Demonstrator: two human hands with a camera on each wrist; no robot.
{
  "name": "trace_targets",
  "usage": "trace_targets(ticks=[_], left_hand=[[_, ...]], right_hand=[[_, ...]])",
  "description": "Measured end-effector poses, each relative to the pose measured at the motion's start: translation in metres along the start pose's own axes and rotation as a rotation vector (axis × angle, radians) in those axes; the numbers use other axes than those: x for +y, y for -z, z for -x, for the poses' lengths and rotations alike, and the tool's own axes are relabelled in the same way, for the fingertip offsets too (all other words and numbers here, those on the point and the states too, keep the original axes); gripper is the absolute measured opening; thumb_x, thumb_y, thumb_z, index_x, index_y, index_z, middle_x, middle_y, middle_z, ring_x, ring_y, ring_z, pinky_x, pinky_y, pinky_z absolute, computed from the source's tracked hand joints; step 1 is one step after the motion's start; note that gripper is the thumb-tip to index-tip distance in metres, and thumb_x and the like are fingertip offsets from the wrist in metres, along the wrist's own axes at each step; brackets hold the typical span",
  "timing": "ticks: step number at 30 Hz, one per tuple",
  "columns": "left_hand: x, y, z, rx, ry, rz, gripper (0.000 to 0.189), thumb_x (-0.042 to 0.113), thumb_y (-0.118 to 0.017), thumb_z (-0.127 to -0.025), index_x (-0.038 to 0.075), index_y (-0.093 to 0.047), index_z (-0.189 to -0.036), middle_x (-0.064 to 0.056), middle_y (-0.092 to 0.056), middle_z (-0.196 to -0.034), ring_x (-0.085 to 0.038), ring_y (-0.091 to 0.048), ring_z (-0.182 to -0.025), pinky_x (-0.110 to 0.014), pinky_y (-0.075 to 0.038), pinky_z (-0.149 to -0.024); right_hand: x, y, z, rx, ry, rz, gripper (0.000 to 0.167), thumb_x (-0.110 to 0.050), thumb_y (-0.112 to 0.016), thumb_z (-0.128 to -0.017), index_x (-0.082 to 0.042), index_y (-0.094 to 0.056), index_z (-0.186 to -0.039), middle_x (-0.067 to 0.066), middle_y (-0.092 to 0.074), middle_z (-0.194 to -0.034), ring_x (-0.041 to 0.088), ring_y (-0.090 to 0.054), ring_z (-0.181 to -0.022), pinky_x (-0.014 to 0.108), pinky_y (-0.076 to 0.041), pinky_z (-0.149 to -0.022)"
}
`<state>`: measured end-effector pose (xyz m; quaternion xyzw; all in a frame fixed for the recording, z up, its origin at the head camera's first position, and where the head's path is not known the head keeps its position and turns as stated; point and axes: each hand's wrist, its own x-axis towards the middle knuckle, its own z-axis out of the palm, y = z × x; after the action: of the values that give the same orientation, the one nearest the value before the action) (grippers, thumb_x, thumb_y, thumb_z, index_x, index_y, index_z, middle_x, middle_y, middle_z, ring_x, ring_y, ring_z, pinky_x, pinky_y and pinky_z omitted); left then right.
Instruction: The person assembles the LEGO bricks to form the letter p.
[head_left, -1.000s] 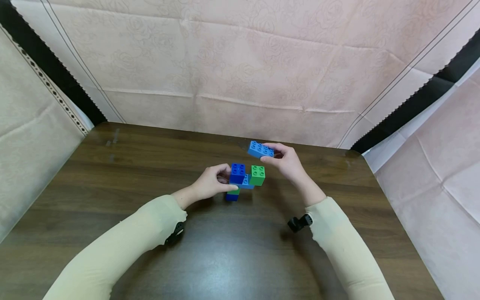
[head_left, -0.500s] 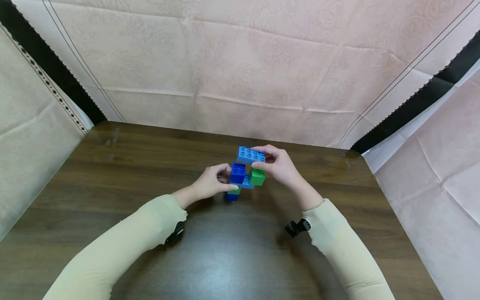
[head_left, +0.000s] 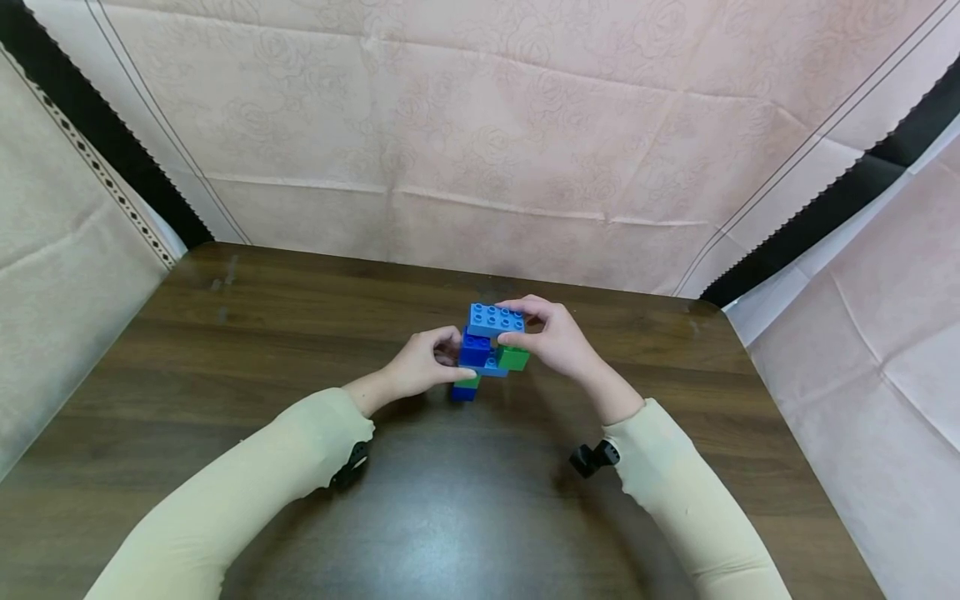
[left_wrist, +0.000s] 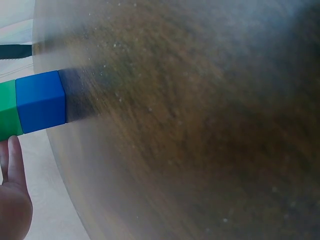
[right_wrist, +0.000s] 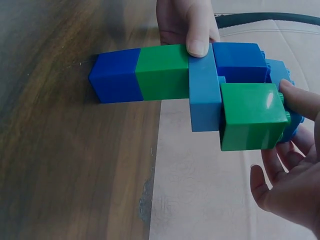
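My left hand (head_left: 415, 367) grips a stack of toy building bricks from its left side. At the bottom is a dark blue brick (right_wrist: 115, 76), touching the table, with a green brick (right_wrist: 162, 72) above it. A long light blue brick (right_wrist: 205, 95) crosses over that, my left thumb pressed on its side. It bears a second dark blue brick (head_left: 474, 352) and, to the right, a second green brick (right_wrist: 250, 110). My right hand (head_left: 561, 340) pinches another long light blue brick (head_left: 495, 320) by its right end, right at the tops of these two.
The brown wooden table (head_left: 300, 308) extends around the stack, its far edge a short way behind. A pale patterned cloth (head_left: 480, 142) hangs behind it. A black wrist camera (head_left: 595, 458) sits at my right sleeve, another black device (head_left: 351, 463) at my left.
My right hand has brought the light blue brick left and down from behind the stack onto its upper bricks. My left hand and the stack have stayed in place.
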<state>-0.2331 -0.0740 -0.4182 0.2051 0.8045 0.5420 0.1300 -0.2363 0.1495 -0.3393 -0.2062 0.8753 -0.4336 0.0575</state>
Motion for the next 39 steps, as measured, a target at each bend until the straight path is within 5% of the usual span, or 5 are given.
trace_targets(ticks=[16, 39], left_hand=[[0.000, -0.002, 0.000, 0.012, -0.005, 0.004, 0.029, 0.019, -0.072, -0.083, 0.009, -0.052, -0.101, -0.010, -0.063, -0.108, -0.021, -0.061, -0.099, -0.038, -0.052, -0.091], [0.000, -0.002, 0.000, 0.010, -0.006, -0.005, 0.028, 0.020, -0.072, -0.083, 0.009, -0.053, -0.101, -0.010, -0.063, -0.108, -0.021, -0.061, -0.098, -0.038, -0.052, -0.090]], right_hand=[[-0.003, 0.000, 0.003, -0.021, 0.013, 0.002, 0.038, -0.019, -0.071, -0.083, -0.013, -0.063, -0.119, 0.006, -0.062, -0.112, 0.022, -0.050, -0.100, 0.041, -0.042, -0.090], [-0.007, -0.005, 0.011, -0.025, -0.006, 0.006, 0.039, -0.021, -0.071, -0.083, -0.013, -0.062, -0.121, 0.006, -0.061, -0.109, 0.023, -0.051, -0.098, 0.033, -0.046, -0.082]])
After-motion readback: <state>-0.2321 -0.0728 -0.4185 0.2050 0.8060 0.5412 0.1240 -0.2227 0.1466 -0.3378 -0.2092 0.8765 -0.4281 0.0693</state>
